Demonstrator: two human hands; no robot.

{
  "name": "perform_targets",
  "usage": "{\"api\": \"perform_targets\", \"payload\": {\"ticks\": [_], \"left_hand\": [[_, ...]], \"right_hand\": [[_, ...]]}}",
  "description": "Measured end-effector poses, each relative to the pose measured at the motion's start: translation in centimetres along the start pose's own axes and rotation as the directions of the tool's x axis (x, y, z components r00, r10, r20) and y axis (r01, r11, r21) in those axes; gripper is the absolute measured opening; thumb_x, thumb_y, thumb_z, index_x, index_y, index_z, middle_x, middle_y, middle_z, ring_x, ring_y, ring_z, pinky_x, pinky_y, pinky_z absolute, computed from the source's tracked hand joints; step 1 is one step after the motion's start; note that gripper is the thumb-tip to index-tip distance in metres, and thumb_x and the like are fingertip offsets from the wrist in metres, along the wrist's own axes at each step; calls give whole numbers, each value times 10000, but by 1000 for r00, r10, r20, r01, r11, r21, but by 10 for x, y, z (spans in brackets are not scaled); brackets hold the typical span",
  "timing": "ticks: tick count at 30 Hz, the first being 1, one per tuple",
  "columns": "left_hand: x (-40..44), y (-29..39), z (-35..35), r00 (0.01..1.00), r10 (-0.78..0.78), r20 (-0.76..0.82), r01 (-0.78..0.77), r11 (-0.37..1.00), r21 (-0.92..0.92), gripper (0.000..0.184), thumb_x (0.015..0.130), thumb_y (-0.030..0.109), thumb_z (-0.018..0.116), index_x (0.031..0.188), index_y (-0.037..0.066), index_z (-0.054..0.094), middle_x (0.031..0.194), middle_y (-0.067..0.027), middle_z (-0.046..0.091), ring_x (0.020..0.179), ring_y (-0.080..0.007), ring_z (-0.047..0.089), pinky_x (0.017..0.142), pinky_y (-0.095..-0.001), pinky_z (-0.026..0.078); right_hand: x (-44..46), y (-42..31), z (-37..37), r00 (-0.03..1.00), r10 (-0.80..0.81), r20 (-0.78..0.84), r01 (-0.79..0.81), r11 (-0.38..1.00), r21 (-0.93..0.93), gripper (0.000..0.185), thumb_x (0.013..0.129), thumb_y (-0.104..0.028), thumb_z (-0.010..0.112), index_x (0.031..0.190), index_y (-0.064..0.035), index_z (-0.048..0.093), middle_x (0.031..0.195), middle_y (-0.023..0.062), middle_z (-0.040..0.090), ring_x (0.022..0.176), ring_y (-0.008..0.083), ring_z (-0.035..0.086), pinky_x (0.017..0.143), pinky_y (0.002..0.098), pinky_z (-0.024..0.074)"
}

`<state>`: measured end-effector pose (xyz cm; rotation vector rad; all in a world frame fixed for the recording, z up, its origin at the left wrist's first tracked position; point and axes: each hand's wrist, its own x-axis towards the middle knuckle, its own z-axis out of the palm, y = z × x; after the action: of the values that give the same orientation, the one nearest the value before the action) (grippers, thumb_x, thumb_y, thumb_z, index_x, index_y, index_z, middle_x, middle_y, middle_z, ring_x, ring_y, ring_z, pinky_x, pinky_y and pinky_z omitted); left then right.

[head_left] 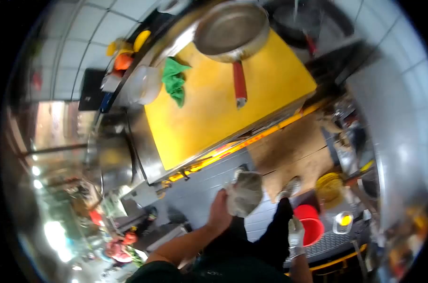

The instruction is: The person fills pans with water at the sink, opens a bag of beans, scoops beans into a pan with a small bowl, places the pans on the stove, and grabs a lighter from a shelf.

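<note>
My bare left hand (219, 212) is closed on the edge of a greyish, rounded, pouch-like thing (244, 194), held over the floor in front of my legs. Blur hides what exactly it is. Lower right, my right hand (296, 237) wears a pale, thin glove and hangs beside a red bucket (311, 225). The two overlap in view; whether they touch, and how the fingers are bent, I cannot make out. Ahead, a pan (231, 31) with a red handle and a crumpled green cloth (175, 80) lie on a yellow board (207, 111).
A translucent container (145, 84) stands left of the cloth. Another dark pan (297, 21) sits at the back right. Flattened cardboard (289, 160) covers part of the floor. Near the bucket are a yellow container (330, 188) and a metal counter (393, 113) at the right.
</note>
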<state>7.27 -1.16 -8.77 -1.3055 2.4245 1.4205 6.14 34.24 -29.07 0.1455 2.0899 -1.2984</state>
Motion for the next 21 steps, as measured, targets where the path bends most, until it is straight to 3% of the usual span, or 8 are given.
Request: {"api": "perform_targets", "payload": {"ticks": [1,5,6,7,8,10,11,21], "left_hand": [[-7,5,-7,971,-238,17,171,646,-744,320,992,27,579,1312,22,570,1190,-139,649,1096,-255,638,983,-366,499],[-21,55,-97,915,146,-377,-132,989,63,262,944,-35,607,1197,31,605,1127,-111,654,1085,-219,609,970,-355,489],[-9,51,-107,834,317,-452,-368,929,-27,270,929,-61,602,1185,24,611,1108,-103,657,1082,-215,607,957,-345,489],[3,58,-120,819,327,-471,-398,916,-57,295,926,-73,604,1211,-1,601,1125,-121,647,1094,-240,607,965,-346,485],[13,65,-132,804,336,-490,-428,900,-86,321,923,-86,605,1238,-25,590,1141,-140,636,1106,-265,608,973,-347,480],[43,74,-154,769,319,-554,-427,901,-75,277,924,-144,524,1159,-12,589,1106,-154,633,1054,-286,625,928,-347,490],[53,90,-169,753,347,-559,-445,894,-45,264,927,-133,525,1155,-12,585,1101,-168,629,1048,-310,627,925,-352,492],[222,67,-196,731,506,-458,-467,860,205,176,958,-4,564,1128,0,611,1179,-239,632,1061,-470,608,914,-485,510]], "right_hand": [[-8,-5,-22,1000,-6,-3,6,999,33,328,986,-87,670,1281,54,648,1186,129,704,1058,180,650,968,303,518],[-28,-138,-83,1000,-11,27,9,999,52,325,970,-96,694,1268,30,673,1163,152,722,1104,193,659,990,319,517],[-10,-106,-88,945,-324,-35,317,938,-141,316,959,-82,699,1251,36,679,1173,165,723,1114,222,671,988,337,525],[-16,-167,-91,973,-233,4,232,969,80,316,974,-74,682,1258,62,657,1230,175,709,1129,247,673,980,328,521],[-16,-231,-101,938,-338,78,346,891,-295,313,975,-108,681,1237,63,665,1178,199,720,1102,275,692,978,335,520],[19,-229,-96,887,-458,64,452,829,-328,317,985,-144,664,1243,39,668,1084,174,732,1013,251,704,917,337,534],[25,-261,-93,964,-242,114,259,949,-180,340,985,-139,659,1279,33,648,1108,144,728,1027,199,690,906,321,527],[77,-427,-22,931,-364,-26,365,930,48,381,992,-165,667,1312,38,626,1180,109,704,1089,156,655,922,290,515]]}}
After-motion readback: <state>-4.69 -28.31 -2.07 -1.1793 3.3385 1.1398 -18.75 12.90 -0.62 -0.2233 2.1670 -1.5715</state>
